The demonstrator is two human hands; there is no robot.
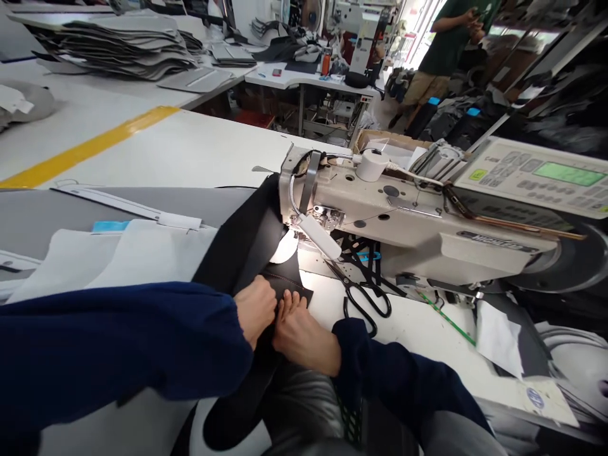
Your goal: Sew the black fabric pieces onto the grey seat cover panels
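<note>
My left hand point(255, 310) and my right hand point(299, 330) meet on a stitched black leather-like panel point(284, 285), with the fingers of both gripping it near its edge. The panel's upper part rises towards the needle area of a beige industrial sewing machine point(380, 218). A row of fine stitching shows on the black surface. The needle itself is hidden behind the machine's lamp and the material. Black-handled scissors point(365, 301) lie to the right of my right hand, a short way off. Navy sleeves cover both my forearms.
A machine control panel point(532, 174) stands at the right. White sheet material point(142, 259) lies on a grey panel at the left. Stacked grey panels point(114, 47) sit on a far table. A person point(446, 50) stands in the background. Dark upholstery lies below my hands.
</note>
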